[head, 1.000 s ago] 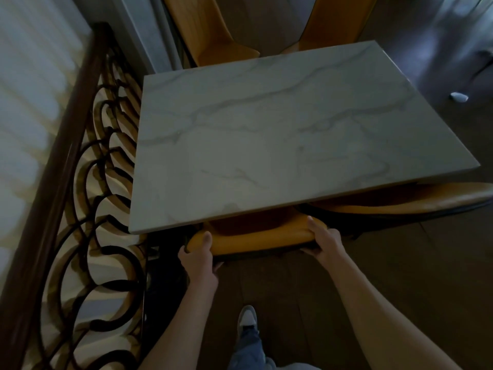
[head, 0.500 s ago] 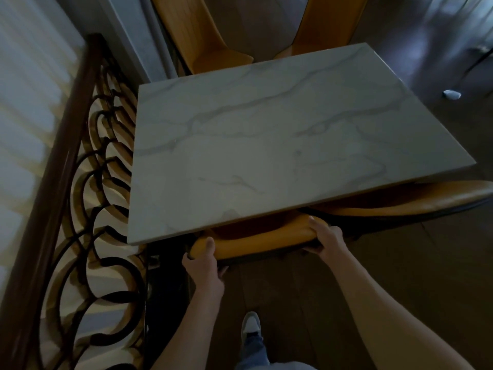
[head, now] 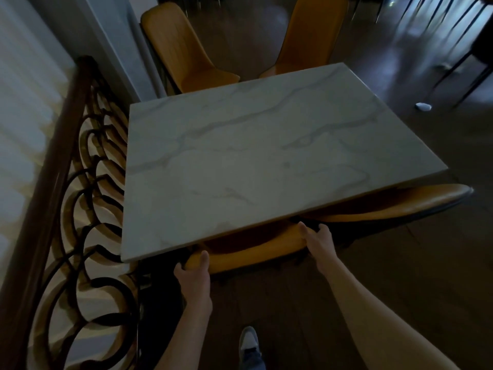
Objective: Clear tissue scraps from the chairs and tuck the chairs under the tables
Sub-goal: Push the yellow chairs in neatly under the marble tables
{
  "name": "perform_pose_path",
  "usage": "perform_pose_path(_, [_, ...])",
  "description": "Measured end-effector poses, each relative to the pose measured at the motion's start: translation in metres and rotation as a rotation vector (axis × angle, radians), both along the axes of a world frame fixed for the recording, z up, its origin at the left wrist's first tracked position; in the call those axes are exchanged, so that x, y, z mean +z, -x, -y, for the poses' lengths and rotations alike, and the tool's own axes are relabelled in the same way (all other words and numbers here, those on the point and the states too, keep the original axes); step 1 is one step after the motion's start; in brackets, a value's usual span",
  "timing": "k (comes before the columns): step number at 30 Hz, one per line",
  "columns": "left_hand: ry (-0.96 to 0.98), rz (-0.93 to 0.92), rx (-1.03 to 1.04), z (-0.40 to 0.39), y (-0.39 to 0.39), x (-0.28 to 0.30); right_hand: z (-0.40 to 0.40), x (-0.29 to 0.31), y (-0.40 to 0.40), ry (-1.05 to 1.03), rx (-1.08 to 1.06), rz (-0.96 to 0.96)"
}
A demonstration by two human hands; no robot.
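Note:
An orange chair (head: 250, 252) stands at the near edge of the marble table (head: 253, 161), its seat hidden under the tabletop and only the top of its backrest showing. My left hand (head: 193, 276) grips the left end of that backrest, thumb on top. My right hand (head: 318, 237) grips the right end, fingers curled over the top edge. A second orange chair (head: 394, 205) sits tucked beside it on the right. A white tissue scrap (head: 423, 106) lies on the dark floor at the right.
Two more orange chairs (head: 184, 54) (head: 312, 36) stand at the table's far side. A dark wrought-iron railing (head: 80, 209) with a wooden handrail runs along the left, close to the table. Black chair legs (head: 464, 73) stand at the far right. My shoe (head: 248, 340) is on the wooden floor.
The chair's backrest has moved in closer to the table edge with both hands still on it. My view has pulled back a little.

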State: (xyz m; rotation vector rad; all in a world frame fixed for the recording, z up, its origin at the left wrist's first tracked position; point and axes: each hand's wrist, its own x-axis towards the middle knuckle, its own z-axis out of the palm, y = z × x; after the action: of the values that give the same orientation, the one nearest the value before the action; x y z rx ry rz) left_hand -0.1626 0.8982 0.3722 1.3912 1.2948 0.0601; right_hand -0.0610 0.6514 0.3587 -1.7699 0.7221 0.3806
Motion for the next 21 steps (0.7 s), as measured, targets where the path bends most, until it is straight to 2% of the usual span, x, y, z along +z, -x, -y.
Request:
perform_pose_path(5, [-0.452, 0.086, -0.433, -0.009, -0.01, 0.011, -0.012, 0.027, -0.005, 0.251, 0.252, 0.176])
perform_pose_path(8, [-0.602, 0.205, -0.603, -0.008, -0.036, 0.042, -0.017, 0.054, -0.017, 0.41, 0.363, 0.337])
perform_pose_path(13, [-0.85, 0.439, -0.73, 0.002, -0.093, 0.116, -0.004, 0.12, -0.044, 0.544, 0.331, 0.571])
perform_pose_path(17, [-1.093, 0.556, -0.818, 0.038, -0.128, 0.176, 0.021, 0.177, -0.05, 0.679, 0.292, 0.761])
perform_pose_path(21, [-1.196, 0.658, -0.899, 0.095, -0.155, 0.213, 0.063, 0.219, -0.053, 0.765, 0.204, 0.827])
